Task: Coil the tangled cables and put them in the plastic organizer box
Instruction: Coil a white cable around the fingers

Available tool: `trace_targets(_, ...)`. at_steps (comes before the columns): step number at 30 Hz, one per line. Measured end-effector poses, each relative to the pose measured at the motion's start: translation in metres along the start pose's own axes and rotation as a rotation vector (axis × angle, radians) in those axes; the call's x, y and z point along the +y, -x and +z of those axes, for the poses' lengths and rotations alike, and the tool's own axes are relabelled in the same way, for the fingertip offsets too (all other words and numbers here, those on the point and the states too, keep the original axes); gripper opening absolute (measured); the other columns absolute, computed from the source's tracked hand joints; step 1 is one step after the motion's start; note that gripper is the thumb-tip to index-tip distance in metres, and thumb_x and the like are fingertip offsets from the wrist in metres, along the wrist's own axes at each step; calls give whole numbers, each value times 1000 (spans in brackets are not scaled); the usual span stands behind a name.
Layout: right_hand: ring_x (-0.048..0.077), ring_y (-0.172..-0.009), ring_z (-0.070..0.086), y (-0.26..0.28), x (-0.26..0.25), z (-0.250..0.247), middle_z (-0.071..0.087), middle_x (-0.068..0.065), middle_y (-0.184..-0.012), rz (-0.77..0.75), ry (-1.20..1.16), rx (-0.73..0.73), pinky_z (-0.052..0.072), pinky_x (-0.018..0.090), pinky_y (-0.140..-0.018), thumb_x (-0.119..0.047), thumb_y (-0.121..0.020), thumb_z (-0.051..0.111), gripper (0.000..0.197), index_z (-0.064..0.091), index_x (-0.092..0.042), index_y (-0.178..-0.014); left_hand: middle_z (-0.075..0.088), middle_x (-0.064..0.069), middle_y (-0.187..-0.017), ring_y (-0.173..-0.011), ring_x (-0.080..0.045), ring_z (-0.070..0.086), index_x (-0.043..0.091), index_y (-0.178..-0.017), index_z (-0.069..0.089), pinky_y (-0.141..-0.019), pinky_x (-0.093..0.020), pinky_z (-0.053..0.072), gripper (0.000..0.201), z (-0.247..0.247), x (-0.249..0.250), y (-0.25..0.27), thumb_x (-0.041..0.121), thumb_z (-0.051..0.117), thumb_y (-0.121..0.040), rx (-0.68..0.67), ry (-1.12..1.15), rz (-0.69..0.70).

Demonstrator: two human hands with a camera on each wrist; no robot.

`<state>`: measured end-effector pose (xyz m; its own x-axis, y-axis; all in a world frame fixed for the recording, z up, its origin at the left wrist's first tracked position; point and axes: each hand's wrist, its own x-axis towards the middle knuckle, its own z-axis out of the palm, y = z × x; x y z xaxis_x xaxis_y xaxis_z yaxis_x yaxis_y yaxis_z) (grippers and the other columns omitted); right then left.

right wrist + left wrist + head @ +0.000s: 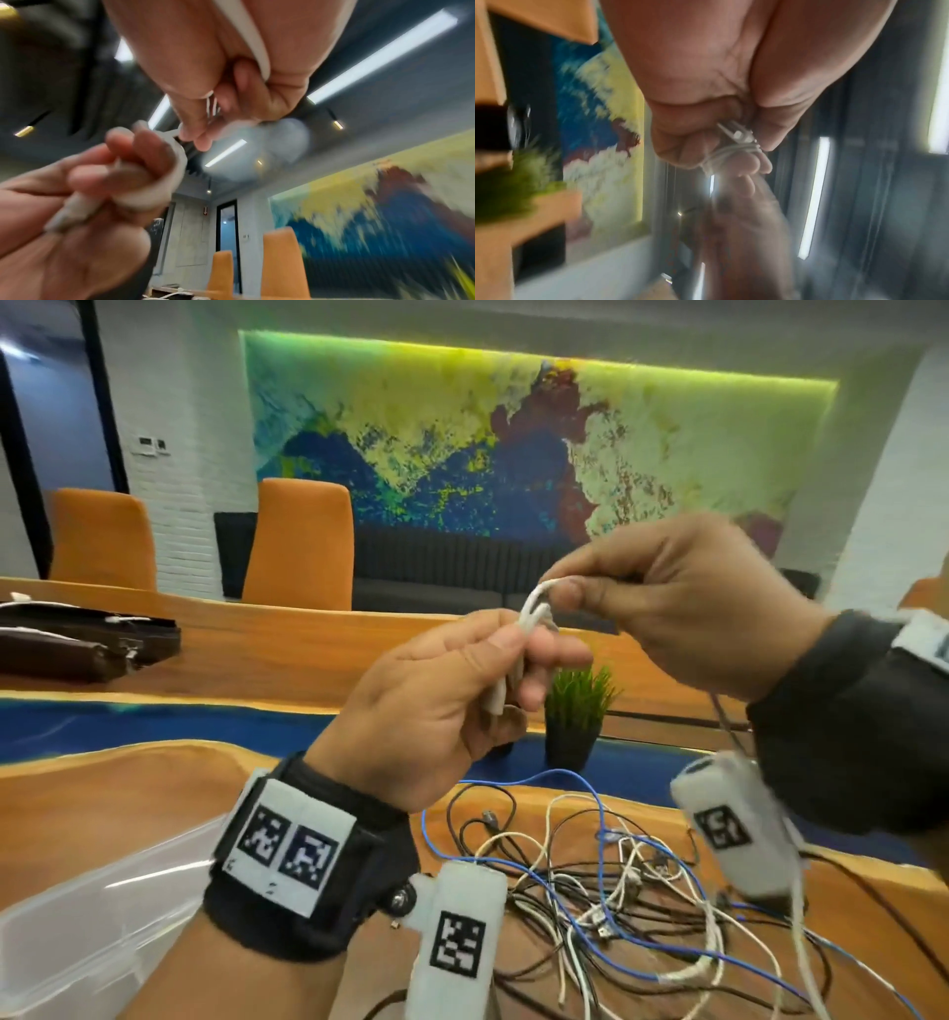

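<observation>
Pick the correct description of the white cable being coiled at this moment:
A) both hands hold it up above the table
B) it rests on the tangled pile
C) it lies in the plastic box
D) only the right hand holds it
A: the left hand grips the white cable bundle while the right hand pinches its top loop, above the table.

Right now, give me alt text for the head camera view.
Two raised hands wind a white cable: the left hand grips the coil, the right hand pinches its loop. Below, tangled cables lie on the wooden table.
</observation>
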<state>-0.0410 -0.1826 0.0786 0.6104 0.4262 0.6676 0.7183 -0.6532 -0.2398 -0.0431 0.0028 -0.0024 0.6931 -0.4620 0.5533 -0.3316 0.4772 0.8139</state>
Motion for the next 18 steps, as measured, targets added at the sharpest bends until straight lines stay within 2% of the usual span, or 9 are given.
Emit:
trace_targets(2,10,-68,59,7,9,21,70,6,-75,147,-135,-11,50,36,-67,-21,-95,61,20,75,-7,-93,67,-17,-107,-72,-11,54,12,-87,67,-58,-26,31,21,1,3,-1,19,48,-93,-13,228,43)
trace_targets(4,7,-59,49,20,9,39,60,-1,-66,187,-81,-160,45,33,-63,-20,-98,55,21,71,-8,-91,70,-10,-116,-79,-10,62,13,-87,64,-61,-25,39,17,-1,7,-2,22,50,-91,44,280,99)
trace_targets(5,6,-58,49,27,6,45,58,-6,-64,164,-31,-282,46,31,-63,-21,-99,54,18,70,-13,-94,70,-7,-121,-86,-10,65,15,-88,64,-65,-25,42,17,-3,9,-2,23,49,-93,93,158,131)
trace_targets(7,8,-66,53,38,-6,44,57,-8,-66,70,70,-456,45,23,-64,-25,-98,54,14,66,-22,-92,68,1,-126,-97,-5,66,14,-93,63,-73,-20,44,22,-12,8,-1,20,44,-101,189,-363,200)
trace_targets(10,8,-58,47,31,-17,21,46,-10,-57,-80,241,-319,40,22,-57,-37,-95,51,24,55,-29,-73,68,12,-109,-92,1,62,15,-94,63,-76,-9,42,24,-18,2,-1,20,42,-104,151,-924,224)
trace_targets(12,-1,-58,48,18,-17,2,45,-17,-56,-144,318,-141,37,13,-58,-37,-95,54,20,65,-27,-80,67,7,-90,-79,-2,58,16,-92,65,-70,-11,40,25,-16,-5,-2,23,42,-101,116,-830,147)
trace_targets(13,-2,-60,50,12,-14,-4,49,-18,-59,-151,341,-98,37,13,-59,-34,-96,56,19,69,-24,-86,68,-3,-89,-76,-7,55,14,-91,67,-69,-16,38,27,-13,-7,-3,24,43,-99,118,-680,80)
trace_targets(15,6,-64,53,4,-3,-4,58,-11,-67,-125,335,-54,43,23,-61,-30,-96,57,19,71,-18,-92,66,-20,-94,-74,-17,50,14,-85,69,-65,-31,35,30,-9,-8,-3,25,43,-95,125,-364,-45)
trace_targets(18,17,-65,52,5,15,17,59,1,-68,-31,242,-22,43,35,-63,-27,-99,52,25,67,-12,-87,63,-8,-87,-63,-11,47,15,-79,60,-55,-24,32,25,-5,-4,-2,23,42,-96,66,57,-112)
